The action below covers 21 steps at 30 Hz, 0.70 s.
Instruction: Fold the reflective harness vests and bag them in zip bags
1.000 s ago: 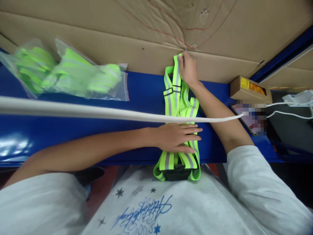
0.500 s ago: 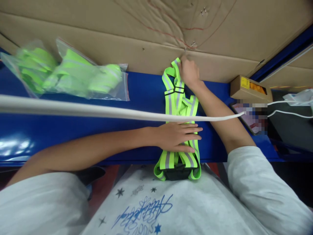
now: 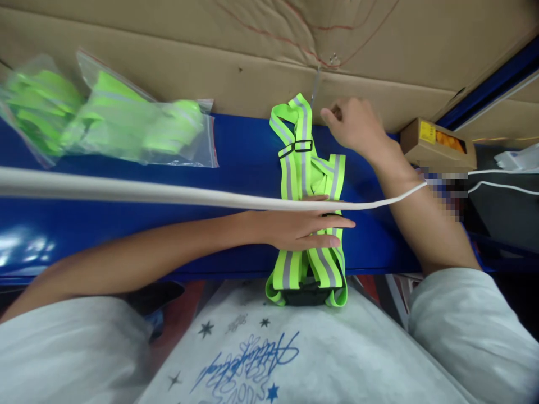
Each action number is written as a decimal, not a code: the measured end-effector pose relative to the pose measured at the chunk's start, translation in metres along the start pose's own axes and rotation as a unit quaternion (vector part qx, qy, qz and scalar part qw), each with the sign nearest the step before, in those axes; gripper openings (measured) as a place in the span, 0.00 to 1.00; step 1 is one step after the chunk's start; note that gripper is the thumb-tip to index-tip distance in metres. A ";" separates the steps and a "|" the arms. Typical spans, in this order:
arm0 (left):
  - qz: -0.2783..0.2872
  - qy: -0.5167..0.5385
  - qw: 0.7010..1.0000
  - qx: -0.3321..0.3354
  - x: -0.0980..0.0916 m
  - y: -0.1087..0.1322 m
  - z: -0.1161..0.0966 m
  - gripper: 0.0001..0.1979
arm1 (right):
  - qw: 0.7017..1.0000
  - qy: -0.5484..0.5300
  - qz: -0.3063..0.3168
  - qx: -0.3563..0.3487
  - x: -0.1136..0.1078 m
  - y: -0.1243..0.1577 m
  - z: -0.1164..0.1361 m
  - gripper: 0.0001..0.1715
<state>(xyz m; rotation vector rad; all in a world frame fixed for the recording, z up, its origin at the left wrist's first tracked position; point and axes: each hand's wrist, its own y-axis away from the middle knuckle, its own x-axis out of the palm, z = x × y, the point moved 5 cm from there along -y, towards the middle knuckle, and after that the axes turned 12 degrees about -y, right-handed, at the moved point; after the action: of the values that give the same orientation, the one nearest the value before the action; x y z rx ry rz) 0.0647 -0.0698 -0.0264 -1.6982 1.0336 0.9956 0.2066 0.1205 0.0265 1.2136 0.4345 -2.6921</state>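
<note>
A fluorescent yellow-green reflective harness [image 3: 290, 174] with grey stripes lies lengthwise on the blue table. Its looped strap end with black slide buckles [image 3: 304, 146] points at the cardboard wall. Near me, a black part [image 3: 306, 294] hangs over the table's front edge. My left hand [image 3: 305, 227] rests flat across the middle of the harness, fingers stretched out. Some of its fingers are partly hidden by a white cable. Right of the loop, apart from it, my right hand [image 3: 352, 124] is raised, loosely curled, its thumb away from the fingers. Nothing shows in it.
Clear bags with folded yellow-green straps [image 3: 126, 120] lie at the back left. A white cable [image 3: 168, 193] crosses the view in front of everything. At the right stands a small cardboard box [image 3: 438, 146] with orange contents. A cardboard wall [image 3: 168, 67] closes off the back.
My right hand has let go of the harness's far strap loop and moved right, away from it. The left hand stays on the harness, its fingers slightly closer together.
</note>
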 end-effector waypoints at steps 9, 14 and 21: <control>0.013 -0.087 0.996 0.024 0.017 -0.001 -0.004 0.28 | 0.999 -0.004 0.042 -0.018 0.029 0.051 -0.003 0.12; -0.048 -0.119 0.992 -0.002 0.012 -0.006 0.000 0.26 | 0.997 0.008 -0.007 -0.076 0.055 0.066 0.007 0.21; -0.045 -0.103 0.993 -0.028 0.025 -0.008 0.014 0.21 | 0.990 0.139 0.003 -0.015 0.033 0.080 0.029 0.31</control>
<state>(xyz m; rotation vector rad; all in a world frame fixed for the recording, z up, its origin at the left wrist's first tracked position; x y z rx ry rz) 0.0781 -0.0599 -0.0507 -1.6325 0.7956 1.1240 0.1847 0.0345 0.0039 1.5863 0.5022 -2.5080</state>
